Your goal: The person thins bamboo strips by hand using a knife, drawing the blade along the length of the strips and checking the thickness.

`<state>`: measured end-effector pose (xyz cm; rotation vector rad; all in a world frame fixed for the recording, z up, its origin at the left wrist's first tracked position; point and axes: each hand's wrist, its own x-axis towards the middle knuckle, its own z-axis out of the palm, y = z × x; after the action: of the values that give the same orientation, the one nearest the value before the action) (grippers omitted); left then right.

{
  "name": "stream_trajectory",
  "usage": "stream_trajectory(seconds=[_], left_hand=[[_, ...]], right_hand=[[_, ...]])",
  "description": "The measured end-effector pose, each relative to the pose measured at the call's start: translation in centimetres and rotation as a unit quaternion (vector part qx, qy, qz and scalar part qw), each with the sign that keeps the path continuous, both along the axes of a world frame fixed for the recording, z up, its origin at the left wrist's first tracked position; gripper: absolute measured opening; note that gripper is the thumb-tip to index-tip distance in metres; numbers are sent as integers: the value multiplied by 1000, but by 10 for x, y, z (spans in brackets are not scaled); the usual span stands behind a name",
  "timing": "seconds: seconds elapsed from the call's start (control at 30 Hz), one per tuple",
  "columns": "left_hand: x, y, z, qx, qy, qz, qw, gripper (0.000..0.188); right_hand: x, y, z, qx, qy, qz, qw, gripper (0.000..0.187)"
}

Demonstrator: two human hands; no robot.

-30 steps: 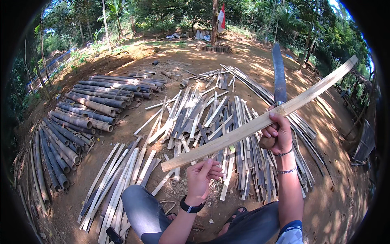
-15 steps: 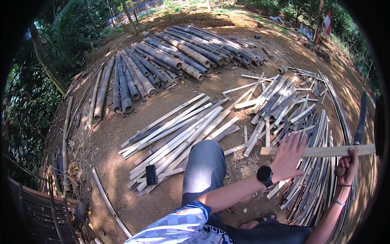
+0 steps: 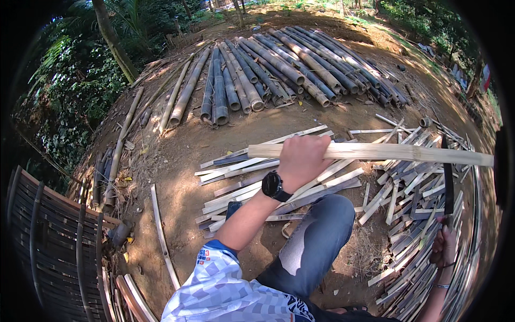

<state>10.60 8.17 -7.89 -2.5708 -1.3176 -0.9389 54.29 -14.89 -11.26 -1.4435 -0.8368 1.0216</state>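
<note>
Over the bare dirt yard: left hand (image 3: 301, 156) clenched around a long pale bamboo slat (image 3: 375, 153), held level above the raised knee (image 3: 322, 225).
Right hand (image 3: 444, 246) grasps the handle of a dark long-bladed knife (image 3: 448, 182), blade pointing up beside the slat's far half. Split strips (image 3: 268, 177) litter the ground; whole bamboo poles (image 3: 279, 70) lie stacked beyond. Judgement: keep the slat steady and the holding fingers well clear of the blade's line.

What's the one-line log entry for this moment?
left hand grips bamboo slat level | right hand holds long knife | split strips on ground
</note>
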Motion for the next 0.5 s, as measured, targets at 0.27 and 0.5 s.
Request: stream_trajectory(seconds=[0.27,0.5], left_hand=[[-228,55,-186,-119,87,278,949,30],[-303,84,-315,-273,190,328,884,40]], right_hand=[[1,-36,-143,-328,-140,71,932,27],[50,-98,-159,-350,-139,-52,925,24]])
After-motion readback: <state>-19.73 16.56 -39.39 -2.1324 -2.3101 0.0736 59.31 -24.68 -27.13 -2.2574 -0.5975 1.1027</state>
